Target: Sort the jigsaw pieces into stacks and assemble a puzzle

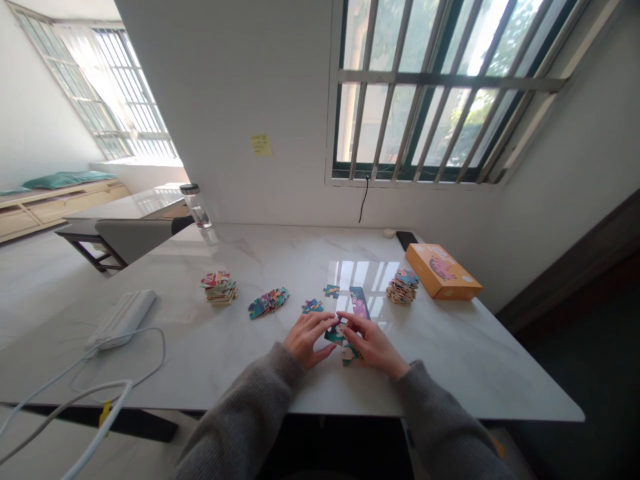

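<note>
My left hand (pixel 311 339) curves around the left side of a dark green jigsaw puzzle piece (pixel 334 333), its fingertips at the top edge and the thumb below. From the right, my right hand (pixel 374 344) pinches the same piece with fingertips and thumb. Partly under the right hand lies another puzzle piece (pixel 349 355) with a pale and green print. Beyond the hands is a purple-and-teal puzzle piece (pixel 359 301). Two loose teal pieces, one puzzle piece (pixel 331 291) farther off and one puzzle piece (pixel 313 305) near the left fingers, lie flat. My fingers hide parts of the held piece.
Spread pieces (pixel 269 303) lie left of the hands. A stack of pieces (pixel 219 288) stands farther left, another stack (pixel 403 287) to the right. An orange box (pixel 443 271), a black phone (pixel 407 240), a bottle (pixel 197 208) and a white power strip (pixel 123 319) with cables sit on the marble table (pixel 240 373).
</note>
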Demonstrator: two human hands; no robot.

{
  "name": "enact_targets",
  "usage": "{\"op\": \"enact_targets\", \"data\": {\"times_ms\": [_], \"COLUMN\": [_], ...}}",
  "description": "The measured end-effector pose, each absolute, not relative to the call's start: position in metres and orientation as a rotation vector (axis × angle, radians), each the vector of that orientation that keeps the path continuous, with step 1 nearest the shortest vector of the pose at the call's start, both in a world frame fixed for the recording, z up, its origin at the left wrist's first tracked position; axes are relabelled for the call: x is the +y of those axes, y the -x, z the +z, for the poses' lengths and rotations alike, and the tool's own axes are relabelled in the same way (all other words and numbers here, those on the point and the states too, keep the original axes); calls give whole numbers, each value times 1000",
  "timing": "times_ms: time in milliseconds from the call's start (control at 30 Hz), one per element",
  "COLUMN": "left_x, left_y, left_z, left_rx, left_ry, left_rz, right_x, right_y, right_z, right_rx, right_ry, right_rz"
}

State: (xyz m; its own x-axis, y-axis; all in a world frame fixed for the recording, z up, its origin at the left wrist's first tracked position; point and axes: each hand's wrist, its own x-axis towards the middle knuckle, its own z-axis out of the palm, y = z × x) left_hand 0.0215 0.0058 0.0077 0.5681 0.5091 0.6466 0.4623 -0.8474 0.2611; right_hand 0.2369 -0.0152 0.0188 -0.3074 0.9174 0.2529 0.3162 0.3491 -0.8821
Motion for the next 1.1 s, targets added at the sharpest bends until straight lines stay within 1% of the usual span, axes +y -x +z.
{"op": "enact_targets", "data": {"times_ms": [100,267,367,633,833,1100], "left_x": [5,1,-3,-6,-8,-8], "left_y": [-21,-19,-18,-19,-19,-20], "left_z": [6,0,0,3,3,3], "left_rx": [872,818,800,883,922,928], "left_ry": [-2701,-2692,-2686,-2700,-2692,-2673], "left_rz": [1068,761,660,631,598,562], "right_x": [-15,-17,-20,-38,-51,-57], "right_y": [-238,-246,-251,-255,-256,-255], "right_z": [18,15,15,13,12,18], "right_rx": [-1827,-1862,-1898,-2004,-2181,-2289], "right_ry": [1106,1176,1177,1190,1144,1166], "right_rz": [865,478,355,284,370,343]}}
